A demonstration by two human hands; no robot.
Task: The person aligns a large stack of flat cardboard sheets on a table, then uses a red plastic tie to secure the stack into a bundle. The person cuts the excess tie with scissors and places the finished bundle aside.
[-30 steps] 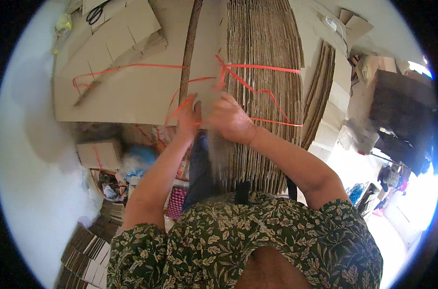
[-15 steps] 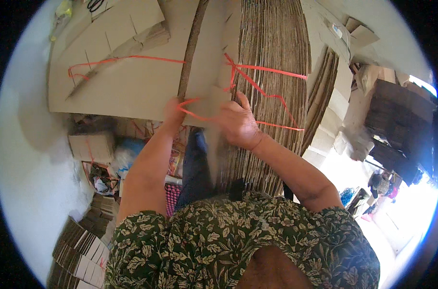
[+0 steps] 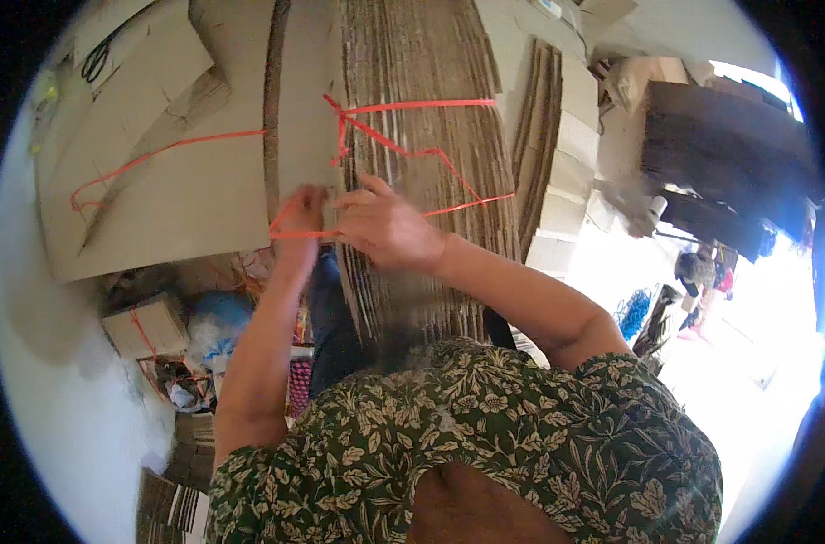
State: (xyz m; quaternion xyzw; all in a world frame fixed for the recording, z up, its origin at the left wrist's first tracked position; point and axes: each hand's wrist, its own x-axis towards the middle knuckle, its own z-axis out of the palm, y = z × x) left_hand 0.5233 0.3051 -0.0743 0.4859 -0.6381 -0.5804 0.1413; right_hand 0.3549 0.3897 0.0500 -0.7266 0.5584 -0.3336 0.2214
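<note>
A tall bundle of brown cardboard sheets (image 3: 422,63), standing edge-up, lies before me. A red plastic strap (image 3: 412,106) crosses it, and its slack part bends over the sheets. At the bundle's left side, my left hand (image 3: 300,216) is closed, with the red strap looped at its fingers. Close beside it, over the bundle's left edge, my right hand (image 3: 385,225) has its fingers bent around the strap. The strap runs between both hands and comes out again right of the right hand. Motion blurs the fingertips.
Large flat cardboard (image 3: 186,181) lies on the left with another red strap across it. Black-handled scissors (image 3: 97,59) rest at the far left. More cardboard stacks (image 3: 538,118) lean at right. A small tied cardboard bundle (image 3: 145,326) and plastic bags (image 3: 218,322) sit lower left.
The whole view has swung, so the bundle appears further left. My hands have come closer together and shifted right relative to the bundle, with the strap still between them.
</note>
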